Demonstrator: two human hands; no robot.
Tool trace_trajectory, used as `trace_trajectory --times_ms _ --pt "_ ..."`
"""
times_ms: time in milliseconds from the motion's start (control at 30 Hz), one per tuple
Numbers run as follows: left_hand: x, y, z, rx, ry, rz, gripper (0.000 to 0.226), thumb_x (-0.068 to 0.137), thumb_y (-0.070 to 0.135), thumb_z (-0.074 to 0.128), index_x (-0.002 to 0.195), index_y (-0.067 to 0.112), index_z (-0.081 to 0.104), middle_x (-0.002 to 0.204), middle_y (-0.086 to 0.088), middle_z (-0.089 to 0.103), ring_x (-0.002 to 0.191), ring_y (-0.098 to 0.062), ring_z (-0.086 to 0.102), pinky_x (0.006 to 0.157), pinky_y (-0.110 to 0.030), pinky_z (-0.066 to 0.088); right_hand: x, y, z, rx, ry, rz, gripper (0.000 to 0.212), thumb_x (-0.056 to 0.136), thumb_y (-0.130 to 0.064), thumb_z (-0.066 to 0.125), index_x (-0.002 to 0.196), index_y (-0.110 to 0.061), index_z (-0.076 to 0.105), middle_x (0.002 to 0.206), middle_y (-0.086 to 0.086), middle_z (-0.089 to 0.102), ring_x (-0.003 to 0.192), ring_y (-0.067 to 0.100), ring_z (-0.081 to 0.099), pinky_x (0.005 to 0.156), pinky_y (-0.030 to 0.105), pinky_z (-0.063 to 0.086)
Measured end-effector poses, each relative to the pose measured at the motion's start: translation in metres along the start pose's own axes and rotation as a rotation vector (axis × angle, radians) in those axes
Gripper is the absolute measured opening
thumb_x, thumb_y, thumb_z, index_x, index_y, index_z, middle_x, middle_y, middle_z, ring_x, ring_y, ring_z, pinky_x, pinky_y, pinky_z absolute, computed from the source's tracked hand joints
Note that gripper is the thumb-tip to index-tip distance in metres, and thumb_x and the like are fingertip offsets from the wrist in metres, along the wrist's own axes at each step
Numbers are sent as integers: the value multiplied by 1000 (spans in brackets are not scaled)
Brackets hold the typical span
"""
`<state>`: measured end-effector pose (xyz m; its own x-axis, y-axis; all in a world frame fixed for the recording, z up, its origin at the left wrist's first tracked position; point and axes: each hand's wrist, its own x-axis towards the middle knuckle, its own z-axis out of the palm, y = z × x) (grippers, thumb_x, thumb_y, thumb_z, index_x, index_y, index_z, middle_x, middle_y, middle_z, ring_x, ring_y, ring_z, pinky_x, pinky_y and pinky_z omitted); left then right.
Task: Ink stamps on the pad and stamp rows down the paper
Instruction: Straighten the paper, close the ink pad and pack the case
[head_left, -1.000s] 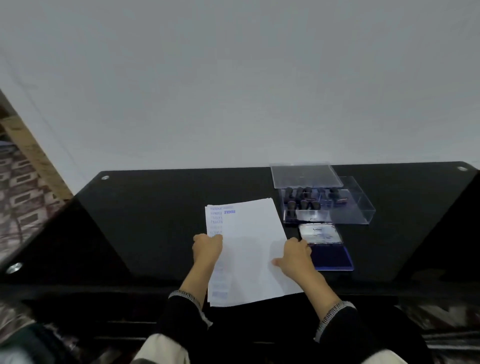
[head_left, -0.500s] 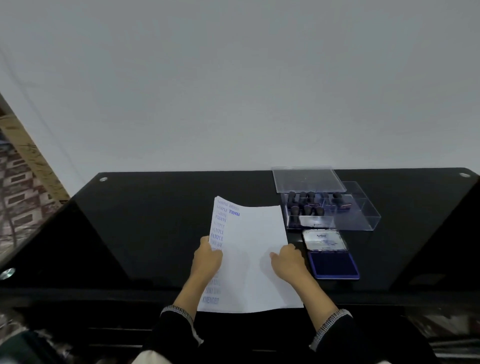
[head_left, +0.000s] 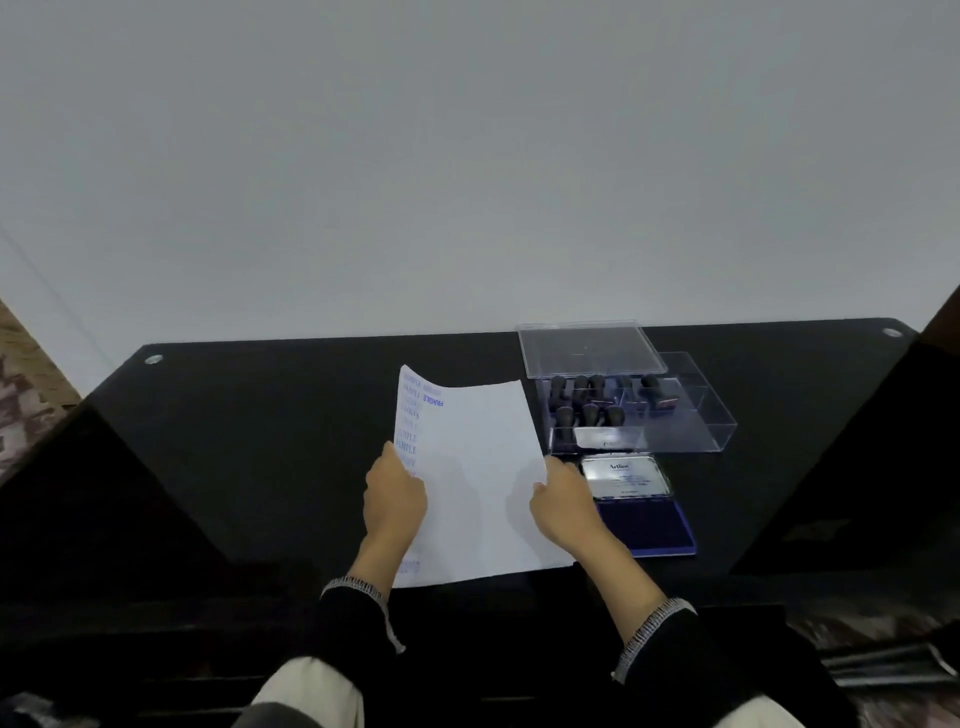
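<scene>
The left hand (head_left: 395, 499) grips the paper sheet (head_left: 478, 467) at its left edge; the right hand (head_left: 563, 501) grips the right edge. The open ink pad (head_left: 644, 525) lies just right of the right grip, stamps (head_left: 587, 400) beyond it.

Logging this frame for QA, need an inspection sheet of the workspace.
Surface: black glass table, glossy.
Job's things: paper with blue stamped words down its left side, left edge lifted; open ink pad to its right; stamps in clear plastic case, clear lid behind.
Clutter: nothing seen.
Grippers: left hand grips the paper's left edge; right hand holds its right edge.
Cables: nothing seen.
Surroundings: plain white wall.
</scene>
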<state>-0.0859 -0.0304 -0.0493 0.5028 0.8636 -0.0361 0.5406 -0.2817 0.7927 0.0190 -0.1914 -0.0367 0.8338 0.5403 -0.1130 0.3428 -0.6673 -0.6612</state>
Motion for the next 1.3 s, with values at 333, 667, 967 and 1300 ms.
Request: trace_trajectory --times_ms 333,667,967,1300 --pt "-6 7 33 437 174 232 58 88 3 52 143 10 35 145 -10 33 128 -30 33 105 -39 31 -9 65 -54 -31 475 188 30 94 -7 48 124 -1 52 124 17 48 116 30 42 90 38 41" --pt "-45 6 78 69 -313 646 25 95 11 50 111 22 66 115 15 56 112 -2 46 98 -10 32 0 81 -73 14 320 430 15 91 -10 53 103 -7 61 106 14 63 87 28 58 66 31 41" --pt "-51 13 59 -399 -264 309 19 98 31 49 109 31 64 114 15 64 108 0 59 88 -15 49 1 68 -64 475 300 150 9 90 -10 58 95 -16 60 93 0 65 77 1 55 59 15 40" --pt "-44 16 46 -868 -571 114 36 93 31 55 126 19 60 121 -3 67 111 -17 63 87 -26 53 3 31 -35 1171 271 287 28 96 -3 48 121 -8 58 103 9 69 91 23 68 70 36 59"
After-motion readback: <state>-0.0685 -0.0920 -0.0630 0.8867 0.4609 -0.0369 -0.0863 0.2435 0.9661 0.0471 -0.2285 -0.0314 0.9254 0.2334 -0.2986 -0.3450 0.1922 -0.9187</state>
